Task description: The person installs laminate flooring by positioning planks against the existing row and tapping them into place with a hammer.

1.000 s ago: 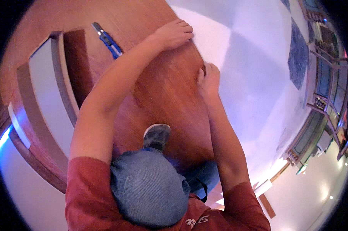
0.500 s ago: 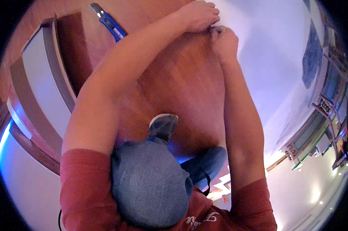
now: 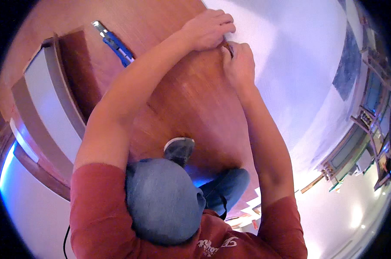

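My left hand has its fingers curled at the edge of the reddish-brown wooden surface, where it borders a white area. My right hand is just below and right of it, fingers bent around a small dark piece at that same edge, too small to name. What, if anything, is under my left fingertips is hidden. A blue utility knife lies on the wood left of my left hand, partly behind that forearm.
A board with a pale panel and brown edging stands at the left. My denim-covered knee and a grey shoe are below my hands. Chairs or frames line the far right rim, with a dark patch on the pale area.
Both hands first moved away from me along the edge and have since shifted back slightly. My right hand now sits closer beneath my left one than a second ago.
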Tool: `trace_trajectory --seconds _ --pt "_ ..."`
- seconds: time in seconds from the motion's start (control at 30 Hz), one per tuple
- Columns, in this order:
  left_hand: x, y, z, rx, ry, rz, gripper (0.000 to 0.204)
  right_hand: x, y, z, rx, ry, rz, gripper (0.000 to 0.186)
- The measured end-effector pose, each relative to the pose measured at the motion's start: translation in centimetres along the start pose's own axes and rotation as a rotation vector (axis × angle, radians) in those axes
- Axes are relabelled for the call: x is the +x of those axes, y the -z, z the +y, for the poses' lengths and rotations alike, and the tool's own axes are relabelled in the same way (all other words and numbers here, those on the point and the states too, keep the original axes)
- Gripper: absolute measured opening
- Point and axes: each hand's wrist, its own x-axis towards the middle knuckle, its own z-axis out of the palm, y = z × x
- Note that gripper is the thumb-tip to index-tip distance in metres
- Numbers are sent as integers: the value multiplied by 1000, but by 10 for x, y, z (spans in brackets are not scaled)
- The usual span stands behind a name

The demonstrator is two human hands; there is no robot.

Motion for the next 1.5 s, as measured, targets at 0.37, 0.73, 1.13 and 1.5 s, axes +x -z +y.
trace_trajectory --seconds 0.37,0.73,1.13,1.5 --pt "1 12 2 -144 206 130 43 -81 -38 88 -174 -2 427 54" --pt "-161 11 156 67 31 -549 72 -69 -46 87 -86 35 318 47" --pt "-603 274 308 649 1744 251 60 -199 32 155 -9 115 521 55" --pt "-683 173 338 315 2266 316 108 -464 107 196 -62 -155 476 55"
